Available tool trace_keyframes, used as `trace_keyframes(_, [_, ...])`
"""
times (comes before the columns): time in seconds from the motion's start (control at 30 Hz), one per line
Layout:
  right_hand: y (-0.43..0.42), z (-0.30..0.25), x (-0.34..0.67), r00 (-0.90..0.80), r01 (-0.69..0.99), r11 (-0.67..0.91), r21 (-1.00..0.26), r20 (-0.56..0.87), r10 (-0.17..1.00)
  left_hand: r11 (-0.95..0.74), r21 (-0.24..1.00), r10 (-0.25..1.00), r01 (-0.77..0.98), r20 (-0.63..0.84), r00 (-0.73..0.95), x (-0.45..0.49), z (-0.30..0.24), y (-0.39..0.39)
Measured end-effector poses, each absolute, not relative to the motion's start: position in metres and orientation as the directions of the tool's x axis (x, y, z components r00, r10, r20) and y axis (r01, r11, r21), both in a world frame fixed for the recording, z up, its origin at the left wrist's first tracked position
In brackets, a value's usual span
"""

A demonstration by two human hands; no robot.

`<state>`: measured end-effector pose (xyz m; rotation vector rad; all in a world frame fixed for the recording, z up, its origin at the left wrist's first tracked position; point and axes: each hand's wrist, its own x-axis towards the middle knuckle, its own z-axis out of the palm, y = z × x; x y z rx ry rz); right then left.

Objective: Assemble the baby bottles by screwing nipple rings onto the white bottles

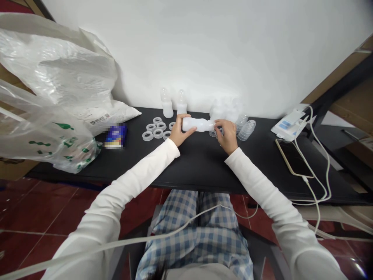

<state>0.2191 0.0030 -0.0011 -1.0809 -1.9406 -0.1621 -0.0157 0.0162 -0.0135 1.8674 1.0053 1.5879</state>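
Note:
A white baby bottle lies sideways in the air above the black table, its neck pointing right. My left hand grips it round the base end. At the neck, the fingers of my right hand are pinched on a small clear part, perhaps a nipple; its shape is partly hidden. Left of the bottle lie several translucent collar rings. Behind stand two capped bottles, and beyond my right hand is a cluster of white bottles. Clear domed caps lie stacked beside that hand.
Plastic bags bulge over the table's left end, with a blue packet beside them. A phone, white cables and a white power strip lie at the right. A white wall backs the table.

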Motion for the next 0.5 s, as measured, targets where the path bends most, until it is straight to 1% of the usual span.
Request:
trace_keyframes(0.1, [0.001,-0.003,0.217,-0.291,0.719,0.649,-0.249,0.740,0.606,-0.453,0.891,0.891,0.034,0.454,-0.010,-0.012,-0.016,0.019])
trace_keyframes(0.2, [0.000,-0.006,0.215,-0.337,0.708,0.675,-0.209,0.740,0.583,-0.357,0.933,0.934,-0.047,0.356,-0.040,-0.009,-0.019,0.021])
trace_keyframes(0.37, [0.003,-0.008,0.215,-0.368,0.682,0.712,-0.169,0.762,0.533,-0.342,0.940,0.935,0.018,0.342,-0.100,-0.009,-0.015,0.017])
trace_keyframes(0.5, [0.003,-0.008,0.215,-0.393,0.693,0.716,-0.088,0.786,0.478,-0.337,0.933,0.921,0.127,0.355,-0.162,-0.009,-0.009,0.011])
